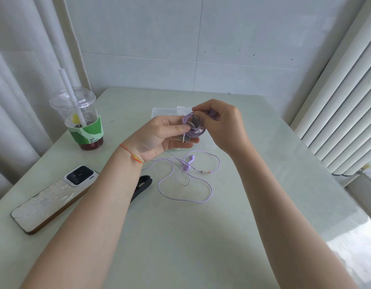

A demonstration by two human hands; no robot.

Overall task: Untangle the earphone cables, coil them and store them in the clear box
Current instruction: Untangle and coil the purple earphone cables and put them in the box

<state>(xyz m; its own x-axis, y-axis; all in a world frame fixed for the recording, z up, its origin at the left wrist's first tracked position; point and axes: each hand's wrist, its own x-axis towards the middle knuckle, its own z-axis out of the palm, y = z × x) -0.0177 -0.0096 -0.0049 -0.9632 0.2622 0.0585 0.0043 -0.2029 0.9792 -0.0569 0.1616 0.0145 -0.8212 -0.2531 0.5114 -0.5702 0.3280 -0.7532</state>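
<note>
coil [193, 126]: lilac cable, wound in loops, held above box | loose earphones [187, 166]: lilac, cable sprawled in open loops on tabletop | box [162, 112]: clear, behind coil

Home-like room: tiled wall [201, 38], radiator [336, 126], iced drink cup [82, 119] on table [180, 236].

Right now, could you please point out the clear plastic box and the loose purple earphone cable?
Clear plastic box [164, 112]: head view, bare far-left wall.
Loose purple earphone cable [185, 200]: head view, nearest loop.
</note>
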